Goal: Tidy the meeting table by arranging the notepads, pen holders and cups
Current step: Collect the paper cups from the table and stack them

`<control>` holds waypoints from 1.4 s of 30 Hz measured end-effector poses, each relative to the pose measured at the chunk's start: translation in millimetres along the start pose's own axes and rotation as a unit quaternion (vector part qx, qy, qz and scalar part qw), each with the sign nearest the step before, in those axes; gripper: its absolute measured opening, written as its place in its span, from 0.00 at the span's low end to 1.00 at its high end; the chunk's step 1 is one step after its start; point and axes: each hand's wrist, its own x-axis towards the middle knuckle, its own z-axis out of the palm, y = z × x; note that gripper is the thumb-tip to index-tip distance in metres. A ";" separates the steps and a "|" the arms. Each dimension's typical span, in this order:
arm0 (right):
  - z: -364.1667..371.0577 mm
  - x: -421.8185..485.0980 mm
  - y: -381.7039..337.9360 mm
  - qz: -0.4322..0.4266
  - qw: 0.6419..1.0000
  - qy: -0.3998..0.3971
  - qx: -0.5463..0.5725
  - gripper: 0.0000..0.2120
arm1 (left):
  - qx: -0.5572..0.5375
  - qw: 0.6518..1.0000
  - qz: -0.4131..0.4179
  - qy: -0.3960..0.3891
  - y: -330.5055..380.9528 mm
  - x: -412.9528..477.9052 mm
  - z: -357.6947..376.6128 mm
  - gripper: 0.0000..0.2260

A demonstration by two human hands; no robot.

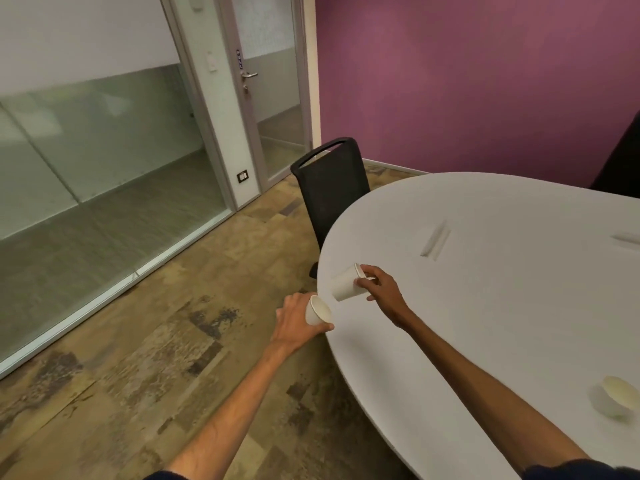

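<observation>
While the left fingers (322,328) hold one cup (317,312) at the counter (485,306) edge, the right fingers (367,271) hold a second cup (344,288), tilted, just beyond.

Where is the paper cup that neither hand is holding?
In the head view, the loose cup sits on the white table at the frame's lower right edge, beyond the right forearm.

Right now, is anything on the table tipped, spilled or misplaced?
No spill shows. The left hand grips the near cup and the right hand pinches the far cup, both tilted. A third cup sits apart on the table, too blurred to judge.
</observation>
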 end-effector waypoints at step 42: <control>-93.2 234.5 127.1 0.249 0.875 0.413 -0.046 0.39 | -0.064 0.954 0.140 -0.258 8.2 387.7 95.4 0.34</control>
